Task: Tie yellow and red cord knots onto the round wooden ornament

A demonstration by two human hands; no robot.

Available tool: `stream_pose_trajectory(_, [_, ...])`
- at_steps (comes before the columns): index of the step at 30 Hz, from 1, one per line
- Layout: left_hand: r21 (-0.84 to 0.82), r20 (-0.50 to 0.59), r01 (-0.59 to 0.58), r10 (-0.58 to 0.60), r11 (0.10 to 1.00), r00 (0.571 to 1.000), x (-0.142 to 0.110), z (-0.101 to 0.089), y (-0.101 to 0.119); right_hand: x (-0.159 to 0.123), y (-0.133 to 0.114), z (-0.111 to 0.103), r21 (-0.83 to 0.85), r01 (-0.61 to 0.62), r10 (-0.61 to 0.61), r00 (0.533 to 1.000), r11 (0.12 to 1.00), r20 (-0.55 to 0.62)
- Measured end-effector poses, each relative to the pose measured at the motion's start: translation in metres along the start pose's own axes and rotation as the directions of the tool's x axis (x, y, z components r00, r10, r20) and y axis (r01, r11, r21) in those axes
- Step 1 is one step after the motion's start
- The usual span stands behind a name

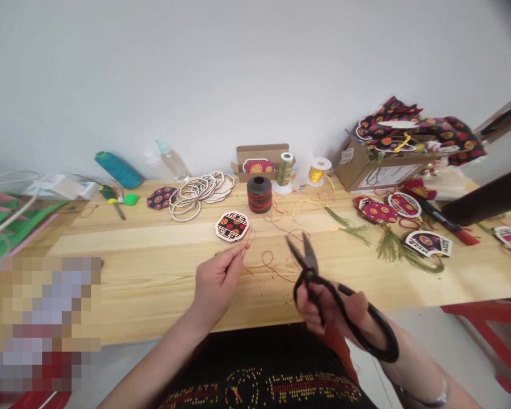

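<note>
Within the left hand's (218,279) grip, a red thread loop (247,246) is pinched above the tabletop (153,295).
The right hand's (323,309) grip is wrapped around black scissors (310,274), blades apart, away from this loop. One framed piece (232,226) lies just beyond, no tassel seen; tasselled pieces (380,211) at right look finished, pale frames (205,188) not yet covered.

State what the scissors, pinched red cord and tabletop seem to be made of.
Scissors: probably metal, dull grey blades; smooth black handles, perhaps coated metal or plastic.
Red cord: likely textile fibre, thin and curling; finish too fine to tell.
Tabletop: apparently pale wood, smooth, slightly glossy, with visible grain and board joins.
</note>
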State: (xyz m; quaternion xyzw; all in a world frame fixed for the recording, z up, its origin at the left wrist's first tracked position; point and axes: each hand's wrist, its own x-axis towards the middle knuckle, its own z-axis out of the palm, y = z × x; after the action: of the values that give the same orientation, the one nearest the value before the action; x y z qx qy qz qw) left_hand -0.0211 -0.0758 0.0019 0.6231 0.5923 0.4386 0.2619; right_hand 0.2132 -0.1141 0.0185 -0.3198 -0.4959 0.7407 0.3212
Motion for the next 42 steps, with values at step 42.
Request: stream_pose_trajectory(42, [0.245,0.073,-0.364,0.357,0.899,0.931,-0.012,0.008,-0.004,0.029,0.027,0.029,0.606,-0.126,0.085,0.992,0.786,0.096])
